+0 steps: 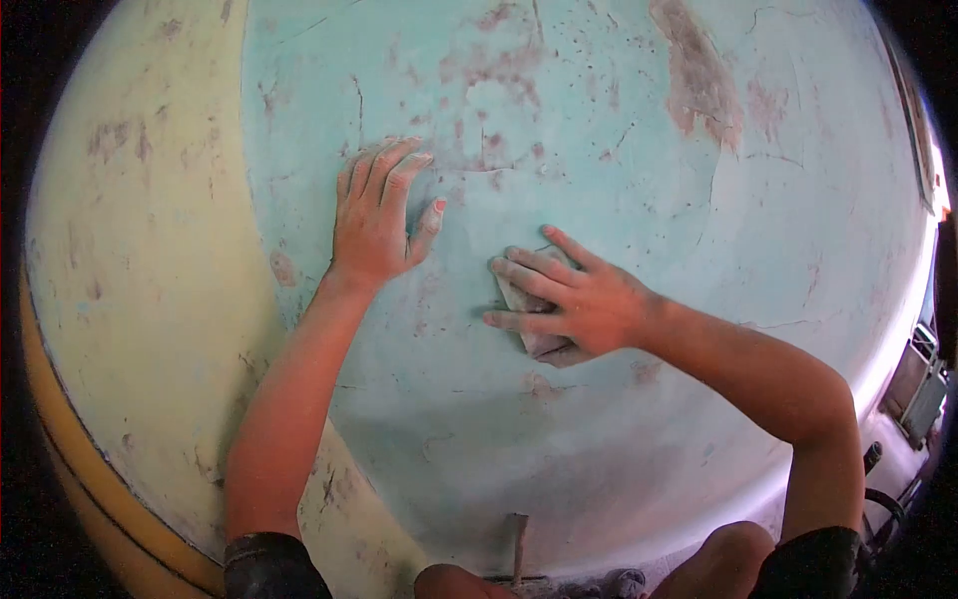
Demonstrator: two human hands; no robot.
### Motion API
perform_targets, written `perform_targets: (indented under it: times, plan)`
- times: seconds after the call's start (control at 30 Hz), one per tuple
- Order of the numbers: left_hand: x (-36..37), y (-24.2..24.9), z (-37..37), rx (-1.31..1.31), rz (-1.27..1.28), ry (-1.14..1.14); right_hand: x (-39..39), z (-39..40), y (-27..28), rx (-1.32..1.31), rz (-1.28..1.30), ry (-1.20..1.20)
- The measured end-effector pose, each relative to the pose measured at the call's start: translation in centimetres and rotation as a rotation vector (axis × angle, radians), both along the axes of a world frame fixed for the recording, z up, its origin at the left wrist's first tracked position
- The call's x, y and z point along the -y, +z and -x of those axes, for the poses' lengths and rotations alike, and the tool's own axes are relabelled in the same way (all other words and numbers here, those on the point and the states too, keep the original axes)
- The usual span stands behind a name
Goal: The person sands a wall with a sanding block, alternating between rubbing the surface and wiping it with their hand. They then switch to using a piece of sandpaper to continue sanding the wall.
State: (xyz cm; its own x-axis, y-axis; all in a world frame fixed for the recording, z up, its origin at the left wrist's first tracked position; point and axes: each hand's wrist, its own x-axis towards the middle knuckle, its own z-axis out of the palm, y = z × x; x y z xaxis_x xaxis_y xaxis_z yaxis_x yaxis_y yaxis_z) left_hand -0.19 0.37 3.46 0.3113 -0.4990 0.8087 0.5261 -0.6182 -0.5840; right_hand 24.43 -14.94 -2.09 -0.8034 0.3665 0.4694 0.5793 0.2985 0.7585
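My left hand (377, 210) rests against the pale green wall (429, 369), its fingers stretched upward and its thumb spread to the side. White dust coats the fingers, and nothing is in them. Lower and to the right, my right hand (574, 295) presses a dusty, greyish-white folded piece of sandpaper (542, 344) against the same wall. Its fingers spread across the sandpaper, which shows between and below them. Scraped brown-grey patches (699, 75), pits and fine cracks mark the wall above and around both hands.
A pale yellow section of wall (140, 240) borders the green on the left, with an orange-yellow band (110, 489) at its lower edge. My knees (733, 554) are at the bottom. A thin upright stick (520, 549) stands there. Dark objects (918, 389) are at the far right.
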Motion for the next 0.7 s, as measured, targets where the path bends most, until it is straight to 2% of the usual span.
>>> perform_targets:
  times: [0.07, 0.1, 0.13, 0.2, 0.3, 0.33, 0.4, 0.47, 0.53, 0.6, 0.7]
  plan:
    - [0.0, 0.1, -0.2, 0.008, -0.001, -0.017, 0.2, -1.1, 2.5, -0.015, 0.007, -0.026]
    - [0.1, 0.1, -0.1, 0.008, -0.019, -0.016, 0.5, -1.5, 4.1, -0.172, -0.155, -0.074]
    - [0.1, 0.1, -0.1, 0.009, -0.033, -0.016, 0.3, -2.4, 5.5, -0.341, -0.251, 0.025]
    - [0.1, -0.1, 0.0, 0.002, -0.008, -0.022, 0.8, -2.1, 6.0, -0.429, -0.373, 0.003]
    - [0.0, -0.3, 0.0, -0.005, 0.010, -0.006, 0.2, -0.4, 2.0, -0.119, -0.149, -0.122]
    - [0.0, -0.3, 0.0, -0.007, 0.017, 0.002, 0.5, -0.2, 0.8, 0.015, 0.017, -0.064]
    - [0.1, -0.1, -0.3, 0.011, -0.002, 0.002, 0.4, -1.0, 1.1, 0.109, 0.130, -0.024]
    - [0.0, -0.2, -0.1, 0.022, -0.002, -0.004, 1.4, -2.3, 3.3, -0.203, -0.044, -0.116]
    - [0.0, -0.2, -0.1, 0.000, -0.015, 0.007, 1.9, -2.3, 3.9, -0.518, -0.296, -0.008]
    - [0.0, -0.4, -0.1, 0.001, -0.001, 0.002, 1.1, -2.1, 1.9, -0.351, -0.347, -0.107]
    - [-0.1, -0.2, -0.2, 0.001, 0.003, -0.001, 0.9, -0.3, -1.5, 0.076, 0.025, -0.017]
